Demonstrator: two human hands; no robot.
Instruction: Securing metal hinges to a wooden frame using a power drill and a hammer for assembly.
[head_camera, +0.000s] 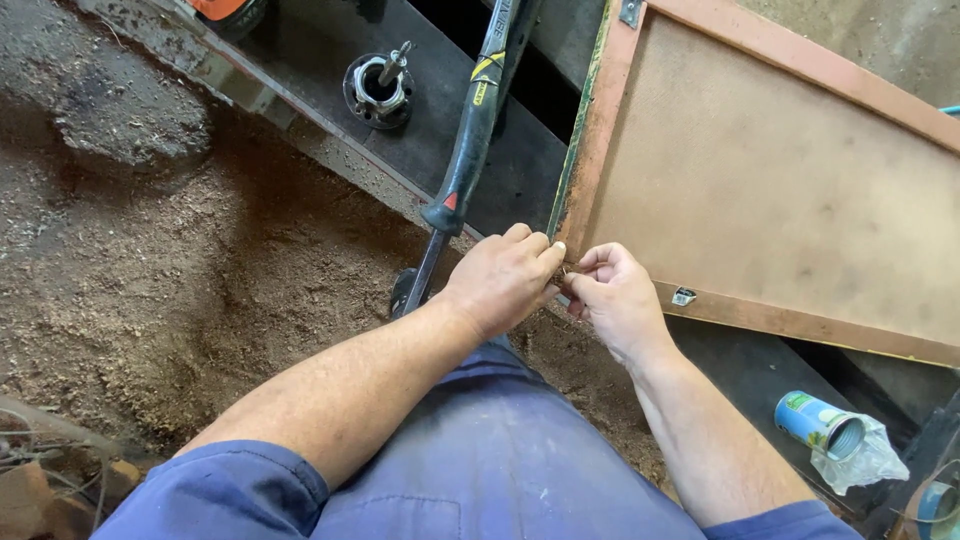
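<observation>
both hands meet at the near corner of the flat brown fibreboard panel with a reddish wooden frame (770, 180): the left hand (505, 280) is curled, fingertips pinched at that corner, and the right hand (615, 295) pinches a tiny object there, too small to tell. just beside the left hand leans a black-handled hammer with yellow markings (470, 150), on a sawdust-covered floor (150, 270); a blue-green open tin can (820, 423) lies well apart by the right forearm

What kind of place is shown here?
Probably a woodworking shop: sawdust covers the ground, a hammer leans on a dark bench, and both hands work at a wooden-framed board.
</observation>
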